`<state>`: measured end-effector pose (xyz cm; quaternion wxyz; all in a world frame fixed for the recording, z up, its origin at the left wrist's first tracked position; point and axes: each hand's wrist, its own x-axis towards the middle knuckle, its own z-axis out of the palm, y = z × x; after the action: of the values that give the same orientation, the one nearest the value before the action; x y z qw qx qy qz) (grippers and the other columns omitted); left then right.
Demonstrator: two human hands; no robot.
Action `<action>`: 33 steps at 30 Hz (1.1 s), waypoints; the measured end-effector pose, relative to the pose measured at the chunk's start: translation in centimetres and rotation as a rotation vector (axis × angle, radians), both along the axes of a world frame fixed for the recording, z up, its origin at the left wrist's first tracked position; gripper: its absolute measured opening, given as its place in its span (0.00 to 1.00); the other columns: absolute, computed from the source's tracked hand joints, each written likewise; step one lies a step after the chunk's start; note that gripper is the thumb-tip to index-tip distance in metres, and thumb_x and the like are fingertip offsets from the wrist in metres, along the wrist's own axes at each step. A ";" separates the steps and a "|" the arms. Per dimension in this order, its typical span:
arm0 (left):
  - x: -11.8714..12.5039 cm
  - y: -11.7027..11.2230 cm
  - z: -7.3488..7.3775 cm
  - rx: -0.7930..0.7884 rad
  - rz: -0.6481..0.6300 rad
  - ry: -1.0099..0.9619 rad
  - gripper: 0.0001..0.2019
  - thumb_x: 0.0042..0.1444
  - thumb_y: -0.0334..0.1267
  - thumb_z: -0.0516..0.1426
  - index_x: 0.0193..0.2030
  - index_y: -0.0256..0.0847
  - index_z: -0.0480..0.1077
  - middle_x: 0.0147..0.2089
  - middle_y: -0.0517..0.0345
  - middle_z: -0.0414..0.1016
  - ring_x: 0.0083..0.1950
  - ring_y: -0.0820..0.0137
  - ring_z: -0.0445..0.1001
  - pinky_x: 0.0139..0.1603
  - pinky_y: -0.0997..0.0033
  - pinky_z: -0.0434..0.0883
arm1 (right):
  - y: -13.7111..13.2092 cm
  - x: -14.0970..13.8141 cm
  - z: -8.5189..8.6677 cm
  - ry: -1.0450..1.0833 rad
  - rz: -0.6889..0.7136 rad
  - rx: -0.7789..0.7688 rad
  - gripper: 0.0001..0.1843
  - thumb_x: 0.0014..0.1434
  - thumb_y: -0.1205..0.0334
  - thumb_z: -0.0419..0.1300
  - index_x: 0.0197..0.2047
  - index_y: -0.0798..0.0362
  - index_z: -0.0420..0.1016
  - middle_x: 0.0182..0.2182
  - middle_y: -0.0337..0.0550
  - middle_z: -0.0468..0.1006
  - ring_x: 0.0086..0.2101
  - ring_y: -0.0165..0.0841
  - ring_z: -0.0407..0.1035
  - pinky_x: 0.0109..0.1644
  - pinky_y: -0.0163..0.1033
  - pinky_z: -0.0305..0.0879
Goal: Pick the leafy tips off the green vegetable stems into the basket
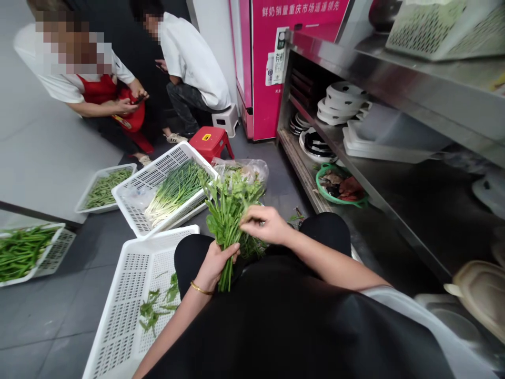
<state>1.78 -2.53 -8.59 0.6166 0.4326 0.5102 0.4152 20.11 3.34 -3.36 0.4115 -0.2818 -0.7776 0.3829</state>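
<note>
A bunch of leafy greens (226,216) stands upright in front of my knees, its thin green stems wrapped by the fingers of my left hand (216,263). The leaves spread out above that fist and the cut stem ends stick out below. My right hand (264,225) is closed in a pinch at the right side of the bunch; what its fingertips hold, if anything, is too small to make out. Beside my left knee sits a white perforated basket (114,305) with a few loose leafy sprigs (152,310) in it. More greens lie partly hidden beneath my right hand.
Ahead is a white basket of scallions (179,189), with a clear plastic bag (256,171) and a red stool (211,142) nearby. Baskets of green beans (108,187) and green stalks (26,252) stand left. Metal shelves (379,184) line the right. Two people sit beyond.
</note>
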 end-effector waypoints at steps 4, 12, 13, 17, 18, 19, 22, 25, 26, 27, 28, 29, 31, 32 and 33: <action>-0.8 0.0 0.0 0.054 -0.044 0.087 0.12 0.47 0.40 0.62 0.25 0.37 0.63 0.19 0.64 0.65 0.20 0.77 0.62 0.21 0.76 0.59 | 1.1 3.7 3.5 0.583 0.049 -0.506 0.13 0.52 0.51 0.57 0.30 0.51 0.61 0.23 0.36 0.68 0.16 0.23 0.58 0.16 0.30 0.51; -0.9 0.2 0.6 0.097 -0.002 0.253 0.13 0.44 0.40 0.64 0.28 0.38 0.63 0.20 0.65 0.65 0.20 0.75 0.63 0.22 0.75 0.62 | 1.2 10.4 8.9 0.803 -0.152 -0.282 0.18 0.45 0.49 0.61 0.25 0.49 0.55 0.21 0.31 0.61 0.13 0.19 0.46 0.13 0.28 0.41; -1.0 0.3 0.7 0.099 -0.005 0.255 0.13 0.44 0.40 0.64 0.28 0.38 0.63 0.20 0.65 0.65 0.20 0.76 0.63 0.22 0.75 0.62 | 0.7 11.2 9.0 0.789 -0.120 -0.252 0.18 0.45 0.50 0.61 0.25 0.49 0.54 0.20 0.31 0.62 0.12 0.18 0.47 0.13 0.28 0.41; -1.7 0.9 1.1 0.078 0.009 0.198 0.13 0.44 0.40 0.64 0.29 0.38 0.64 0.21 0.65 0.66 0.20 0.76 0.62 0.21 0.76 0.60 | -1.8 14.6 9.2 0.842 -0.080 -0.171 0.18 0.46 0.55 0.62 0.21 0.50 0.54 0.17 0.30 0.58 0.10 0.18 0.45 0.11 0.29 0.38; -2.0 1.2 1.1 0.072 0.021 0.174 0.13 0.44 0.40 0.64 0.28 0.38 0.64 0.20 0.65 0.66 0.20 0.76 0.62 0.21 0.76 0.60 | -2.4 15.5 9.0 0.893 -0.126 -0.154 0.18 0.46 0.56 0.63 0.20 0.49 0.55 0.16 0.30 0.56 0.09 0.17 0.42 0.11 0.29 0.37; -2.4 1.5 1.1 0.068 0.029 0.151 0.13 0.44 0.40 0.64 0.27 0.38 0.63 0.20 0.65 0.65 0.19 0.76 0.61 0.21 0.76 0.59 | -2.8 16.1 8.8 0.925 -0.193 -0.140 0.17 0.47 0.55 0.63 0.21 0.49 0.57 0.15 0.30 0.54 0.09 0.18 0.41 0.11 0.30 0.36; -3.5 2.4 1.1 0.081 0.034 0.120 0.13 0.45 0.40 0.63 0.24 0.38 0.63 0.18 0.65 0.64 0.18 0.77 0.60 0.20 0.76 0.58 | -2.8 16.7 6.6 0.595 -0.398 -0.142 0.14 0.51 0.48 0.58 0.24 0.46 0.62 0.14 0.32 0.55 0.10 0.21 0.45 0.13 0.32 0.42; -4.3 2.8 1.3 0.110 0.011 0.143 0.13 0.46 0.40 0.63 0.22 0.37 0.64 0.17 0.63 0.65 0.19 0.76 0.61 0.21 0.75 0.58 | -1.1 14.7 3.7 -0.299 -0.296 -0.234 0.14 0.52 0.47 0.56 0.29 0.49 0.69 0.18 0.37 0.66 0.16 0.28 0.62 0.20 0.35 0.58; -4.5 2.8 1.4 0.118 -0.002 0.157 0.13 0.47 0.40 0.62 0.22 0.36 0.65 0.17 0.62 0.65 0.19 0.75 0.62 0.22 0.75 0.59 | -0.5 13.7 3.1 -0.504 -0.248 -0.241 0.14 0.51 0.49 0.57 0.30 0.51 0.71 0.20 0.40 0.70 0.19 0.30 0.65 0.24 0.35 0.62; -4.7 2.8 1.5 0.122 -0.020 0.172 0.13 0.47 0.40 0.62 0.22 0.36 0.65 0.17 0.62 0.66 0.20 0.75 0.63 0.22 0.75 0.59 | 0.2 12.6 2.9 -0.596 -0.229 -0.222 0.13 0.51 0.51 0.59 0.32 0.53 0.73 0.23 0.42 0.73 0.23 0.30 0.68 0.28 0.36 0.64; -4.7 2.7 1.7 0.125 -0.036 0.187 0.13 0.47 0.40 0.62 0.22 0.36 0.65 0.18 0.61 0.66 0.20 0.75 0.63 0.23 0.74 0.60 | 0.7 11.5 3.0 -0.566 -0.259 -0.176 0.13 0.52 0.53 0.59 0.33 0.54 0.73 0.27 0.44 0.75 0.25 0.30 0.69 0.30 0.35 0.64; -4.7 2.6 1.7 0.126 -0.046 0.201 0.13 0.47 0.41 0.62 0.22 0.36 0.65 0.18 0.61 0.66 0.21 0.74 0.64 0.23 0.74 0.60 | 1.2 10.5 3.6 -0.454 -0.326 -0.115 0.13 0.53 0.53 0.58 0.35 0.54 0.74 0.30 0.45 0.76 0.27 0.30 0.69 0.31 0.35 0.65; -4.5 2.3 1.8 0.124 -0.051 0.222 0.12 0.46 0.41 0.63 0.25 0.36 0.66 0.20 0.61 0.68 0.21 0.73 0.64 0.23 0.73 0.62 | 2.2 8.3 5.3 -0.191 -0.438 -0.022 0.16 0.56 0.52 0.55 0.39 0.55 0.74 0.35 0.45 0.77 0.28 0.28 0.69 0.32 0.34 0.65; -4.3 2.2 1.9 0.123 -0.052 0.235 0.11 0.46 0.41 0.63 0.27 0.36 0.67 0.21 0.61 0.68 0.21 0.73 0.65 0.23 0.73 0.62 | 2.8 7.3 6.3 -0.079 -0.464 -0.010 0.17 0.56 0.50 0.56 0.40 0.55 0.73 0.34 0.45 0.76 0.28 0.27 0.68 0.32 0.33 0.64; -4.1 2.1 1.9 0.122 -0.055 0.249 0.11 0.46 0.41 0.63 0.27 0.36 0.67 0.21 0.61 0.68 0.22 0.73 0.65 0.23 0.73 0.62 | 3.4 6.3 7.1 -0.018 -0.454 -0.017 0.18 0.55 0.50 0.57 0.40 0.56 0.74 0.32 0.43 0.76 0.27 0.27 0.68 0.31 0.33 0.63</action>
<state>-2.35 -0.46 -6.66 0.5321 0.5312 0.5447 0.3714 26.42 6.70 3.72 0.4778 -0.4564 -0.6946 0.2844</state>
